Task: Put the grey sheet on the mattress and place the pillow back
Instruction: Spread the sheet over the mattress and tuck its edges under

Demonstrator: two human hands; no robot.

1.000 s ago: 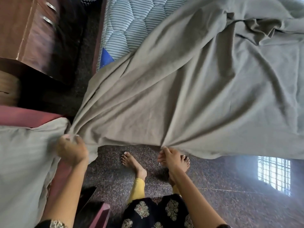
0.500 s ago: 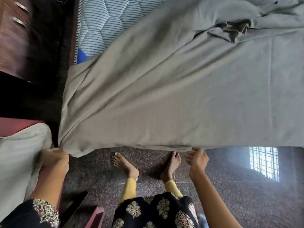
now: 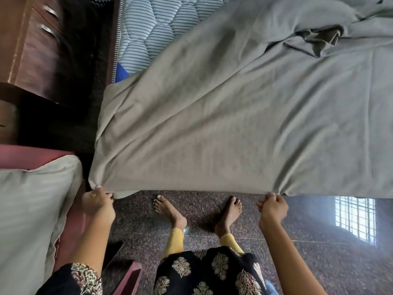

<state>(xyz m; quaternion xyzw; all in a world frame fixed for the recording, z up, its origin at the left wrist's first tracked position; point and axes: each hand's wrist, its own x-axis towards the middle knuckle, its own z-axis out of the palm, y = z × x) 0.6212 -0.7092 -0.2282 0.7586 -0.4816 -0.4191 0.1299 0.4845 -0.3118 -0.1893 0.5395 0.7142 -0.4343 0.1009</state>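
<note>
From the head view, the grey sheet [image 3: 234, 124] now hangs in a nearly flat panel over the near side of the striped mattress [image 3: 148, 28]. Its hem is drawn straight between the left hand [image 3: 98, 202], whose fingers pinch the corner, and the right hand [image 3: 272, 206], whose fingers are clenched round the edge. A second ago the hands were closer together and deep folds fanned from the left grip; they have spread apart and most folds are gone. The far left mattress corner remains bare and a crumple [image 3: 319, 39] persists, so spreading looks unfinished. The pillow [image 3: 32, 209] still waits on the maroon seat [image 3: 32, 153].
</note>
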